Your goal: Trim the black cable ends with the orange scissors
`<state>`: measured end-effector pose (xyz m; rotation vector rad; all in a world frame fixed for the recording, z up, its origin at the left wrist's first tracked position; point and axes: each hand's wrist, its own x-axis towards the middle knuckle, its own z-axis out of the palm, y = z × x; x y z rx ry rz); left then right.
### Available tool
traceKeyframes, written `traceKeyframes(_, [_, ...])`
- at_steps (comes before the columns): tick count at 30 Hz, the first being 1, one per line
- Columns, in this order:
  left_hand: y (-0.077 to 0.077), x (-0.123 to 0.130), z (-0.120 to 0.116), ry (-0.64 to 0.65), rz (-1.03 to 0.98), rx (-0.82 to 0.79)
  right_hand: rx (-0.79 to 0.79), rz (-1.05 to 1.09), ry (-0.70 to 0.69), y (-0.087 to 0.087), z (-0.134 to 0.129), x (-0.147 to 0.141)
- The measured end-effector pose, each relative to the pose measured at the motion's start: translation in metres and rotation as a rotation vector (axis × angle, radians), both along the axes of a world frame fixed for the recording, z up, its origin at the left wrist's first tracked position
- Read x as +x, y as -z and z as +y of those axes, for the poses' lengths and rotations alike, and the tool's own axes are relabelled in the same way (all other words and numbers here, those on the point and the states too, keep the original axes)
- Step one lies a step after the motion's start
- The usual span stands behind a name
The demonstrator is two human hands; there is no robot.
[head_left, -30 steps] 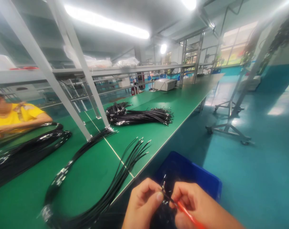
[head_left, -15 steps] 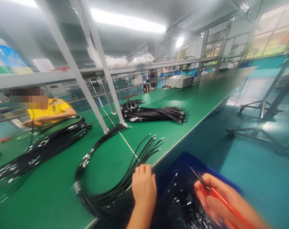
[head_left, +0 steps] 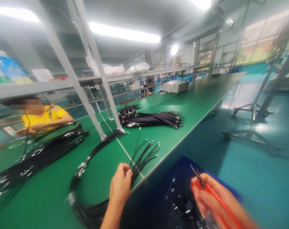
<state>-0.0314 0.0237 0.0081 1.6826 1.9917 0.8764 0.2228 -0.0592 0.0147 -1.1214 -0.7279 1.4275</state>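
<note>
My left hand is closed in a pinch at the near end of a bundle of black cables. A single cable stands up from its fingertips, apart from the other fanned ends. The bundle curves over the green table in a loop, and part of it is hidden behind my wrist and forearm. In my right hand is a pair of red-handled scissors, points up and slightly parted. That hand is over a blue bin holding dark and shiny small pieces.
More black cable bundles lie at the table's middle and left. Metal posts rise from the green table to a shelf. Across the table sits a person in a yellow shirt. A wheeled metal stand is at right.
My left hand has moved left from over the bundle and now pinches one cable, which is raised apart from the rest. The right hand still holds the scissors in about the same place.
</note>
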Motion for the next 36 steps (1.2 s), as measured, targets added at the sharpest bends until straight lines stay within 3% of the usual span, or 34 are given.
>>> traceKeyframes(4, [-0.032,0.026,0.006,0.202,-0.235,0.039,-0.008,0.014,0.083,0.003,0.003,-0.013])
traceKeyframes(9, [-0.06,0.084,-0.019,0.474,-0.412,0.192,0.049,0.098,0.17,-0.008,0.012,-0.027])
traceKeyframes(12, [-0.056,0.101,-0.037,0.565,-0.421,0.305,0.079,0.105,0.21,-0.017,0.012,-0.029])
traceKeyframes(18, [-0.033,0.098,-0.048,0.5,-0.871,-0.086,0.11,0.13,0.293,-0.026,0.002,-0.033])
traceKeyframes(21, [-0.028,0.097,-0.05,0.533,-0.964,-0.151,0.083,0.173,0.275,-0.026,0.002,-0.037])
traceKeyframes(25, [-0.025,0.101,-0.054,0.468,-1.089,-0.148,0.067,0.176,0.279,-0.025,0.005,-0.04])
traceKeyframes(31, [-0.02,0.099,-0.055,0.527,-1.149,-0.269,0.088,0.209,0.232,-0.031,0.002,-0.042])
traceKeyframes(36, [-0.019,0.103,-0.062,0.476,-1.149,-0.193,0.017,0.36,0.213,-0.026,-0.001,-0.047])
